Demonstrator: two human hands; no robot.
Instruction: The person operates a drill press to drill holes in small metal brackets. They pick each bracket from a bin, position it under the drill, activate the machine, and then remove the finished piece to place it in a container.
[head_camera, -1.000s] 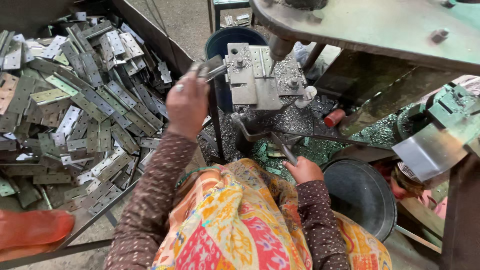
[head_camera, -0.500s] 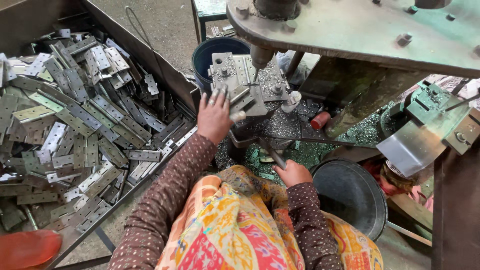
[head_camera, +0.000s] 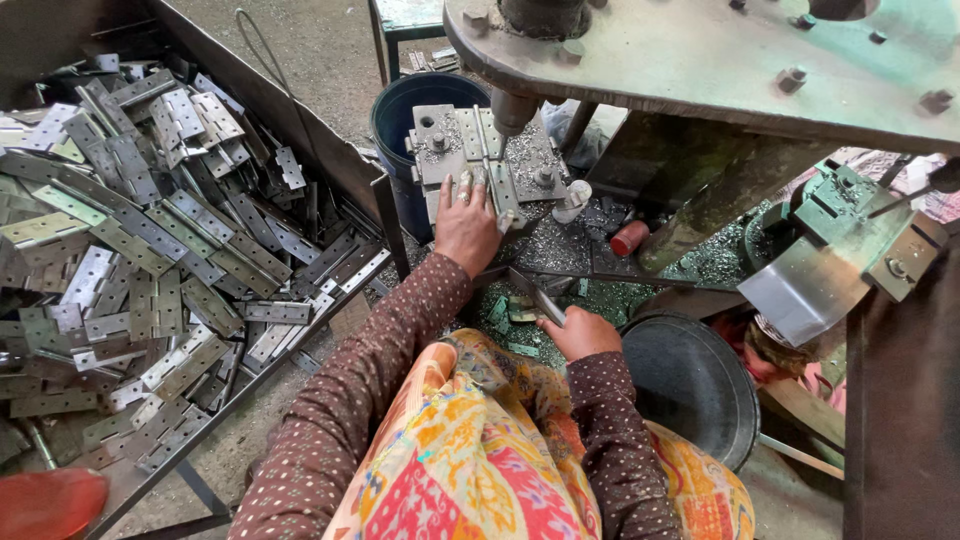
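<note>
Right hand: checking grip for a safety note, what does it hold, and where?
The right hand grips a thin metal lever at its near end.

Dull grey metal hinges (head_camera: 150, 260), a shaving-strewn metal press bed (head_camera: 480, 150), a glossy blue plastic bucket (head_camera: 400, 110).

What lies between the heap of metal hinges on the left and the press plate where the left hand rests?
In the head view, a dark blue bucket stands between the hinge heap and the press plate under the left hand.
</note>
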